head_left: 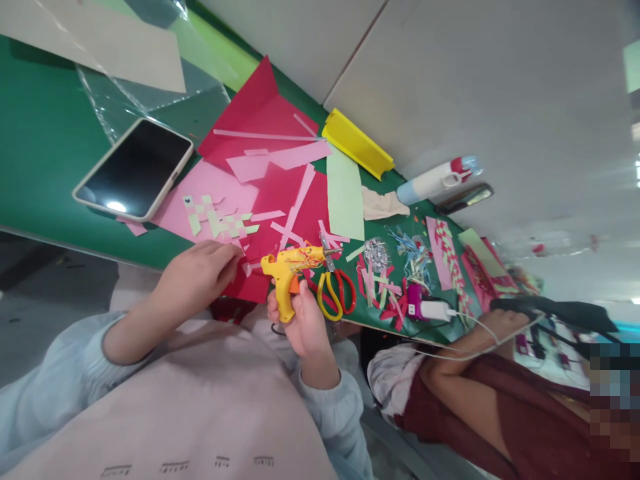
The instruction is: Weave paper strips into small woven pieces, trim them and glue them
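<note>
My right hand [303,317] grips the handle of a yellow hot glue gun [286,277], with fingers by its orange trigger; the metal nozzle points right over the table. At the table edge my left hand [203,272] is closed with its fingers curled down beside pink paper strips; whatever its fingertips hold is hidden. Just beyond it lies a woven pink and green paper piece [217,217] with a small eye on it. Scissors [335,293] with yellow and red handles lie right of the glue gun. Red paper sheets [290,193] lie beneath the strips.
A phone [135,170] lies on the green table at left. Farther right are a yellow folded piece [357,143], a pale green sheet [345,193], a bottle [435,181], paper scraps [385,287] and a white plug [436,310] with a cable. Another person's hand [503,323] rests nearby.
</note>
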The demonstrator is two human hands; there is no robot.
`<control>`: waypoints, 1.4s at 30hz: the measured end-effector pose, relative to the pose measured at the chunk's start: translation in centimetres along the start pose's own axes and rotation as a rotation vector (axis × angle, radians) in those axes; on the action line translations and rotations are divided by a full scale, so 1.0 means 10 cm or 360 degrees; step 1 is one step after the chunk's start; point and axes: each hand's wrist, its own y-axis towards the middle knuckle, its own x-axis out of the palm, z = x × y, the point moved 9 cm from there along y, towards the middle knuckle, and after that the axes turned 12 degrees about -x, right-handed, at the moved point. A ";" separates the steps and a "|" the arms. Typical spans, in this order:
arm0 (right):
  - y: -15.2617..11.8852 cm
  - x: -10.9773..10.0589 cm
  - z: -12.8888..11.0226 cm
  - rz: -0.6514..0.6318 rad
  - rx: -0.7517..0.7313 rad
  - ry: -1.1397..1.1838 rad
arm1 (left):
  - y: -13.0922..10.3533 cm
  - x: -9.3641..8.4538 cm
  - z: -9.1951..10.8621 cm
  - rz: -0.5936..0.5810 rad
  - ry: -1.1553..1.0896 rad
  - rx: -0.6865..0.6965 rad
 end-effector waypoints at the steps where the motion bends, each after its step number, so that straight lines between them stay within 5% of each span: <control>1: 0.00 0.01 -0.02 -0.0016 0.0007 0.0043 | 0.00 0.01 -0.01 -0.0009 -0.0004 -0.0012; 19: 0.04 -0.23 -0.47 0.0094 -0.0379 -0.0419 | 0.02 0.02 -0.03 -0.0065 0.0070 -0.0056; 33: -0.06 -0.27 -0.58 0.0045 -0.0385 -0.0198 | 0.02 -0.01 -0.02 0.0001 0.0030 -0.0030; 42: -0.04 -0.47 -0.58 0.0229 -0.0461 -0.0096 | 0.00 -0.01 -0.02 0.0010 0.0051 -0.0004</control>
